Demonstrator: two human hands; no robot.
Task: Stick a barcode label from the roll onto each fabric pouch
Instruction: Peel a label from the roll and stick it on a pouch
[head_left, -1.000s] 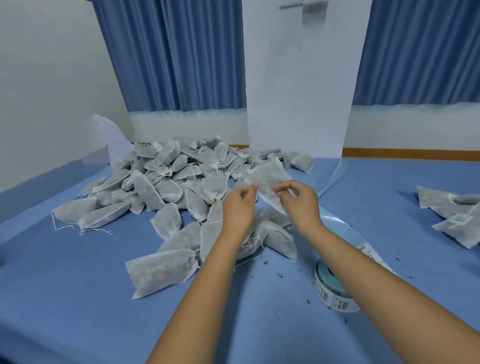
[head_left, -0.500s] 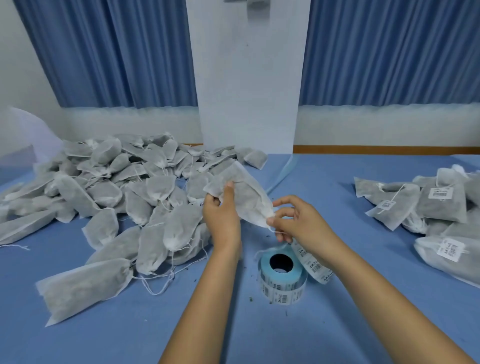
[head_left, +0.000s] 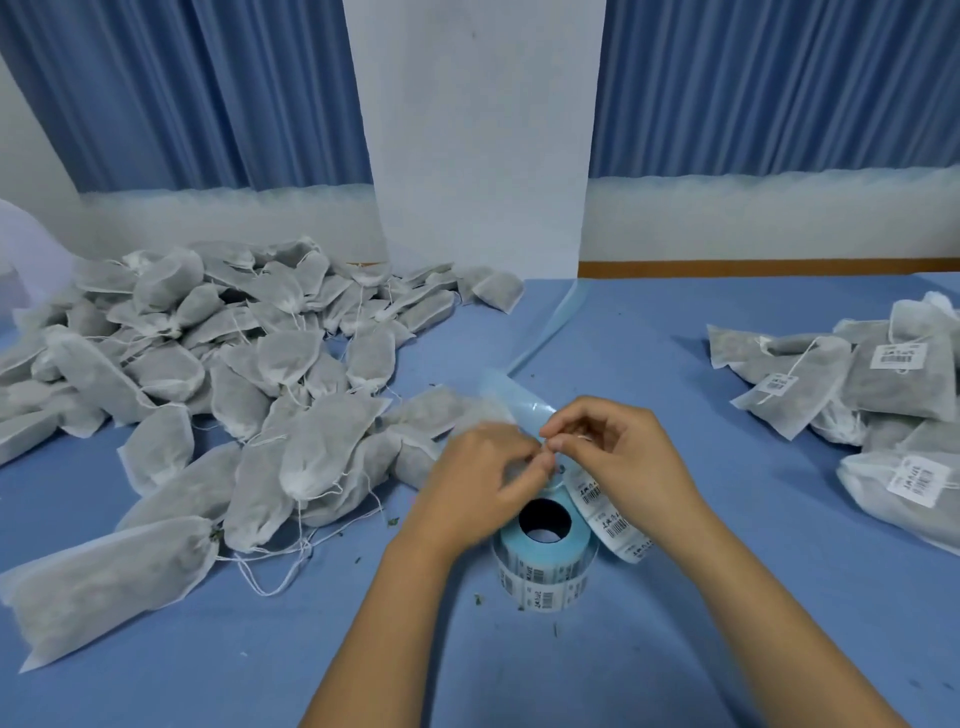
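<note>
My left hand (head_left: 483, 478) and right hand (head_left: 623, 457) both pinched the loose label strip (head_left: 602, 512) just above the roll (head_left: 545, 556) on the bench (head_left: 675, 649), presumably to peel one free; unlabelled pouches (head_left: 291, 364) lay piled left.

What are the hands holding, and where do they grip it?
The left hand and right hand pinch the label strip by its top, just above the roll; blur hides the exact grip.

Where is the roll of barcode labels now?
Head view, centre: the label roll stands on the blue table, just nearer the camera than the left hand and right hand.
</note>
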